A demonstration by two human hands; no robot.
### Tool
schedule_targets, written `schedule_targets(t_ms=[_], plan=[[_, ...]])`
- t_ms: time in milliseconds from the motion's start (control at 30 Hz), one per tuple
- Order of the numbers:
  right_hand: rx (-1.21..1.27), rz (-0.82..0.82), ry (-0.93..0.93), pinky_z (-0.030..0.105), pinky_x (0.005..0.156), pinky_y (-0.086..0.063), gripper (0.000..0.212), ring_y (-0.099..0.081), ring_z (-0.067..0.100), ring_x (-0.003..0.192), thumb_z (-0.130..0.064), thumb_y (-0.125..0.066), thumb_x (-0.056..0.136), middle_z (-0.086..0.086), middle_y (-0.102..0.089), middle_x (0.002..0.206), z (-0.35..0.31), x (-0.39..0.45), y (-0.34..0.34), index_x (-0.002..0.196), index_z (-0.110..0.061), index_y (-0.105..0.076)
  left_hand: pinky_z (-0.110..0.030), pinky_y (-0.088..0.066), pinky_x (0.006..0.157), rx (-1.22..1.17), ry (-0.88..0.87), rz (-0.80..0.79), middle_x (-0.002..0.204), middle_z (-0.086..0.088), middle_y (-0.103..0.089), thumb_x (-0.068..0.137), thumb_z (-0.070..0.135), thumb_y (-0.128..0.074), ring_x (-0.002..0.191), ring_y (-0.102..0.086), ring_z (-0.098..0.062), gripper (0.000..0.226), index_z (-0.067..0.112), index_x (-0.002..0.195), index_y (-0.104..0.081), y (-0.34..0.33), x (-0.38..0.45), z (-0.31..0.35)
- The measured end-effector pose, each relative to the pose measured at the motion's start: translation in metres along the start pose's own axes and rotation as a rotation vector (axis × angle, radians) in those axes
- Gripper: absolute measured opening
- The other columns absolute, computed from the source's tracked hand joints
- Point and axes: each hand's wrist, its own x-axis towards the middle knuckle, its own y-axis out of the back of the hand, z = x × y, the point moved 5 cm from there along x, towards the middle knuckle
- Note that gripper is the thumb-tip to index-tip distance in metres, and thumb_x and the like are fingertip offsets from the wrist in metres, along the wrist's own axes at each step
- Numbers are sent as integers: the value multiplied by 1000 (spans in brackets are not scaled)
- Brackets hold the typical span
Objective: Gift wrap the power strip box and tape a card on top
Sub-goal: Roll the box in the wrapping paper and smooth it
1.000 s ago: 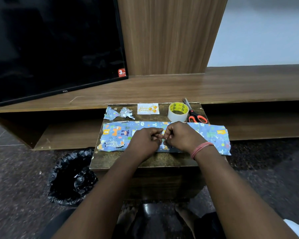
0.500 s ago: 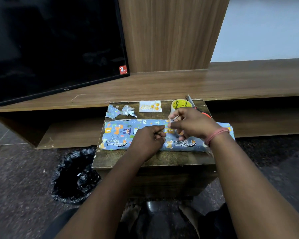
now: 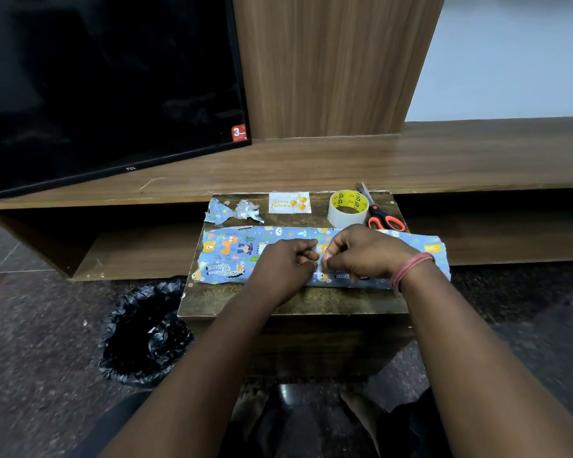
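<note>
Power strip box, wrapped in blue animal paper, lies across the small table. Bin on the floor at left holds only its black liner. Left hand and right hand both pinch something tiny mid-box, maybe tape.

A small dark wooden table with a worn, mottled top carries a long box wrapped in blue animal-print paper, which lies across its middle and overhangs the right edge. Along the far edge, from left to right, lie two crumpled scraps of the same blue paper, a white "Happy Birthday" card with gold balloons, a roll of clear tape with a yellow core and a pair of orange-handled scissors. The tape roll and the scissors sit just beside each other.
</note>
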Motion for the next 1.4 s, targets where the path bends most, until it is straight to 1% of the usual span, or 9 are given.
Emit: schedule_targets(t_ms=[200,300,433,533,667,800,900,1300,1400], plan=[[79,-16,97,25,51,-49,7,-59,7,54,-2,-71,85,13,-73,79,-7,-2,0,91,-6,-72,1,-36,57,25,-9,11,80,22,-65,93,15,-66,65,-56,18,44,24,136,-65,2,0,1],[179,6,137,24,56,-54,9,-64,9,63,-7,-73,89,7,-73,82,-9,-4,3,98,-4,-73,-4,-36,53,49,-21,9,76,18,-65,93,16,-66,62,-56,10,39,26,130,-70,2,-1,2],[310,52,92,15,47,-46,11,-64,19,63,-7,-68,93,8,-72,80,-2,-8,8,99,0,-74,-3,-39,60,1,-19,11,91,13,-72,93,13,-65,76,-62,3,36,24,127,-71,1,-3,0],[300,28,61,20,51,-50,12,-64,21,62,1,-62,92,18,-71,82,4,-6,6,98,1,-73,-13,-45,72,-74,-7,-8,103,12,-73,91,8,-62,86,-64,1,37,25,123,-70,1,-5,1],[224,25,65,29,62,-56,7,-64,17,68,-6,-68,91,16,-75,87,8,-1,2,94,-6,-74,-18,-46,71,-118,6,-18,103,12,-74,90,5,-58,86,-65,-2,38,26,119,-71,1,-6,-1],[-12,26,122,22,62,-51,7,-63,6,65,-11,-69,90,5,-76,83,4,1,-1,88,-12,-76,-12,-44,68,-93,-7,-26,103,10,-74,89,2,-57,80,-63,1,42,25,121,-71,0,-5,-1],[-137,24,170,26,70,-53,7,-68,14,76,-15,-70,91,2,-76,83,-2,3,-4,88,-15,-77,-18,-48,73,-91,-6,-35,99,10,-73,84,0,-60,80,-63,-1,45,23,121,-71,-1,-3,-3],[-289,102,231,22,64,-41,11,-61,15,78,-17,-66,92,-1,-68,82,-7,8,-9,85,-12,-72,-12,-46,67,-62,-10,-33,87,15,-71,80,-2,-64,71,-60,7,46,26,114,-73,1,-2,0],[-311,130,247,16,58,-34,13,-54,6,68,-16,-66,92,-10,-59,72,-8,7,-10,80,-16,-69,-7,-44,63,-40,-12,-33,88,15,-71,81,-1,-64,70,-60,8,44,29,113,-72,0,-3,0]])
